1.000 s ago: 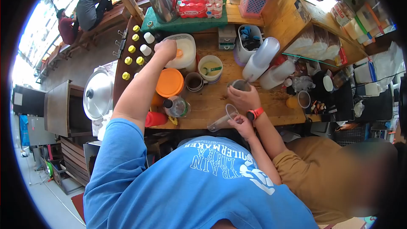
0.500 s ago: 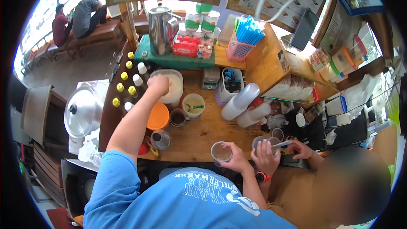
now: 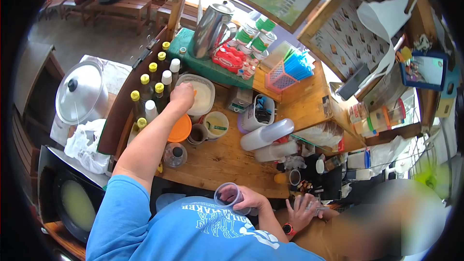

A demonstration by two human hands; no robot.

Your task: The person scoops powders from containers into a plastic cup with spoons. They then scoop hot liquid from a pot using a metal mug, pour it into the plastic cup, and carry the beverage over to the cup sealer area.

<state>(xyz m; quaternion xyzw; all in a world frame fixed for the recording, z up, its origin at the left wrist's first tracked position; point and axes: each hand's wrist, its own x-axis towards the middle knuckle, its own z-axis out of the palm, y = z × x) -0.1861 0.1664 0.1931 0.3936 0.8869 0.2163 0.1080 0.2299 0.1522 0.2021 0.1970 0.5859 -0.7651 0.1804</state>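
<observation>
My left hand [image 3: 182, 96] is closed at the near left rim of a square white tub [image 3: 207, 97] of pale contents. A small orange utensil [image 3: 195, 94] shows beside its fingers; most of it is hidden. Close to my blue shirt, my right hand [image 3: 250, 199] grips an empty-looking clear plastic cup [image 3: 227, 194] tilted towards me. Below the tub stand an orange lid [image 3: 179, 128], a brown cup [image 3: 198, 134], a round white tub [image 3: 215, 122] with a green item inside, and a clear bottle [image 3: 174, 155].
To my right is a co-worker's hand [image 3: 300, 212] with a red watch. Yellow- and white-capped bottles [image 3: 152, 75] line the left edge. Stacked clear cups [image 3: 267, 134] lie past the cutlery bin [image 3: 257, 116]. A lidded pot [image 3: 81, 94] and a pan [image 3: 75, 203] sit left.
The view has tilted and turned. My right hand has brought the clear cup closer to my shirt, away from the co-worker's hands. My left hand remains at the square tub.
</observation>
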